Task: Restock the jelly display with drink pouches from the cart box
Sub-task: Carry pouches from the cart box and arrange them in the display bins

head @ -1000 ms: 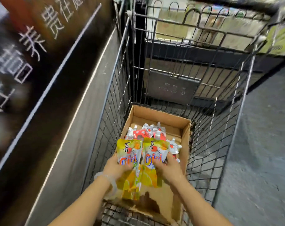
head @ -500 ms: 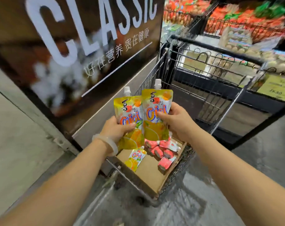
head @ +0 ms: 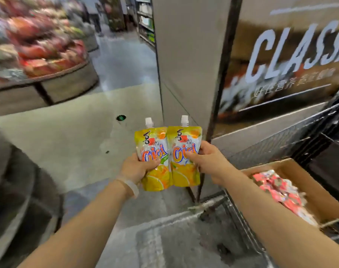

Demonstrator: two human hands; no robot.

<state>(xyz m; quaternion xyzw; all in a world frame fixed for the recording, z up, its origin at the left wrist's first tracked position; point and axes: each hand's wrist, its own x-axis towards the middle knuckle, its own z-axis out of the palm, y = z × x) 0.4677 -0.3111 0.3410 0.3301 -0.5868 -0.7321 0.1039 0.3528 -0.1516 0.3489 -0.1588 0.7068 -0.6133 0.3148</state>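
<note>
Two yellow drink pouches (head: pixel 169 157), upright and side by side, are held out over the floor (head: pixel 68 144): the left hand (head: pixel 137 168) grips one, the right hand (head: pixel 207 161) the other, at mid-body. They look soft, glossy and probably slippery (a firm mid-body hold seems wise). The cart box (head: pixel 319 194) with red packs lies right; a grey pillar (head: pixel 186 60) stands ahead, a blurred display (head: pixel 35 47) left.

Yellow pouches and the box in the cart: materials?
Left pouch and right pouch: likely glossy printed plastic film, going by sheen and soft creases; white spout caps look like hard plastic. Box: matte brown, probably corrugated cardboard.
</note>
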